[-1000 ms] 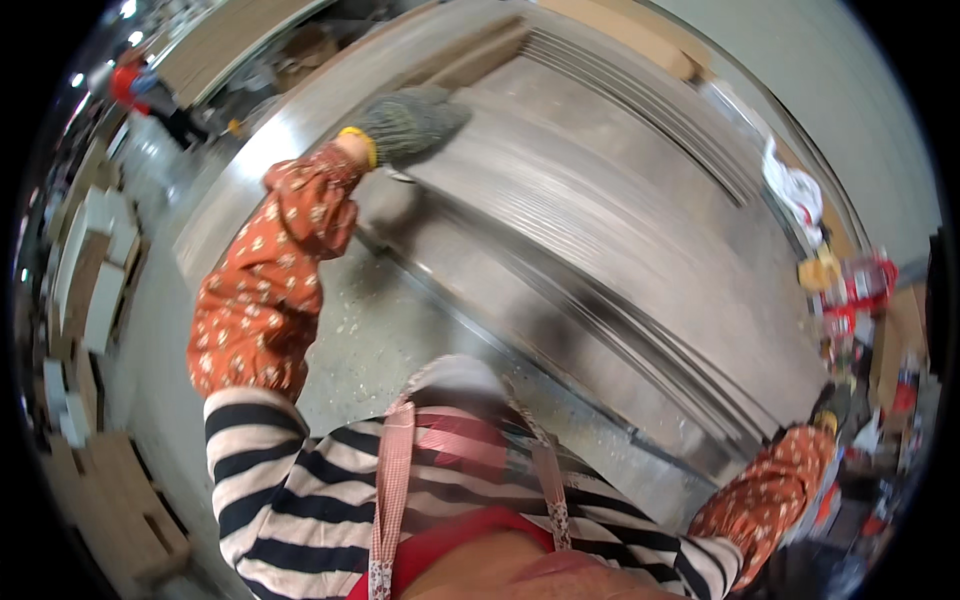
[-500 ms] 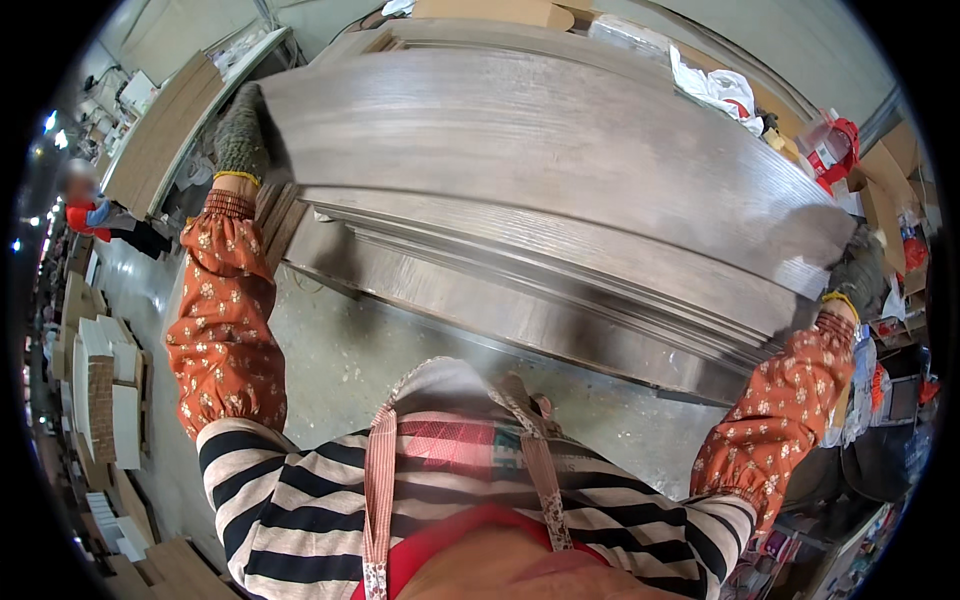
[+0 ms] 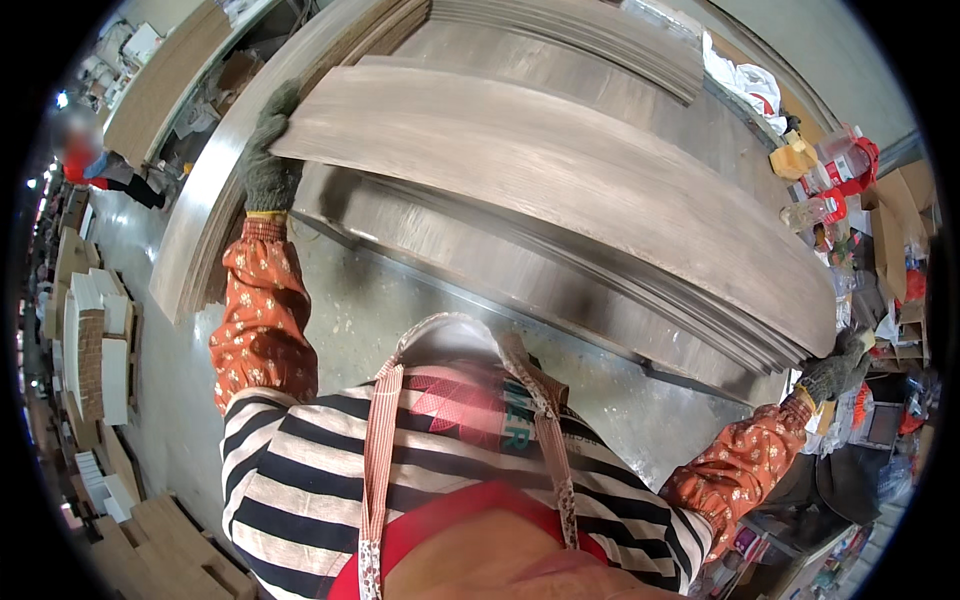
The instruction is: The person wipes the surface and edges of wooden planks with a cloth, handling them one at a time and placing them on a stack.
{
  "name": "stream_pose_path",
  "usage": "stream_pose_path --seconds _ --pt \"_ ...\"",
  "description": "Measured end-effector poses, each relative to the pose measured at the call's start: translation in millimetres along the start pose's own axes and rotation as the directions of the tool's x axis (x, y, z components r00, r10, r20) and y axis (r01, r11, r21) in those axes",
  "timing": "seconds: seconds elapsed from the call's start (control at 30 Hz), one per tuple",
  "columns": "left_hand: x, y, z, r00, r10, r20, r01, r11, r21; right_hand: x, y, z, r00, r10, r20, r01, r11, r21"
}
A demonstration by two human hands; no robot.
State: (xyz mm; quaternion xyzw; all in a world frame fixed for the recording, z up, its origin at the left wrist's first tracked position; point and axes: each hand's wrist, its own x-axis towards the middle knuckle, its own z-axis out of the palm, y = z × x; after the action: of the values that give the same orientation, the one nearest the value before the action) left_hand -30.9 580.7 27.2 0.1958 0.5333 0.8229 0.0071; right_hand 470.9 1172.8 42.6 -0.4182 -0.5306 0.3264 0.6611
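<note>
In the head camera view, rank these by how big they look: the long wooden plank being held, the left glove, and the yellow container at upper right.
1. wooden plank, by far the largest.
2. left glove.
3. yellow container, though it sits farther from the camera, so its true size is uncertain.

A yellow carton and red-labelled bottles stand at the bench's far right (white bags behind).

A long plank lies across the top of a stack of planks on the counter ahead of the person. The left hand is at the plank's left end, the right hand at its right end. Behind it, 1 more pile of planks rests on the counter. A second stack runs along the left, beside the left hand. Bottles stand at the far right. Another person stands far left on the floor
</note>
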Motion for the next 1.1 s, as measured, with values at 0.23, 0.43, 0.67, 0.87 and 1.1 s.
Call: stream_pose_path --seconds 0.23,0.43,0.67,0.87,1.1 --pt "13.3 15.3 -15.0 0.924 -0.129 0.36 -0.148 0.748 0.646 -19.2 -45.2 -42.6 0.876 -0.333 0.35 0.454 0.816 -0.358" --pt "16.0 -2.7 -72.8 0.656 -0.039 0.754 -0.732 0.21 0.648 -161.6 -61.8 -36.9 0.608 -0.189 0.771 0.467 0.871 -0.154" --pt "-20.8 15.8 -17.6 0.852 -0.312 0.42 -0.228 0.501 0.835 -341.4 -114.8 83.0 0.035 -0.57 0.821 0.845 0.456 0.28" --pt "-4.3 -15.9 -51.6 0.632 0.022 0.775 -0.722 0.379 0.579 -510.4 -196.2 228.1 -0.171 -0.831 0.529 0.589 0.344 0.731" --pt "-17.5 4.3 -26.5 0.853 -0.193 0.485 -0.275 0.623 0.732 -469.9 -194.5 192.0 -0.161 -0.71 0.686 0.743 0.37 0.558"
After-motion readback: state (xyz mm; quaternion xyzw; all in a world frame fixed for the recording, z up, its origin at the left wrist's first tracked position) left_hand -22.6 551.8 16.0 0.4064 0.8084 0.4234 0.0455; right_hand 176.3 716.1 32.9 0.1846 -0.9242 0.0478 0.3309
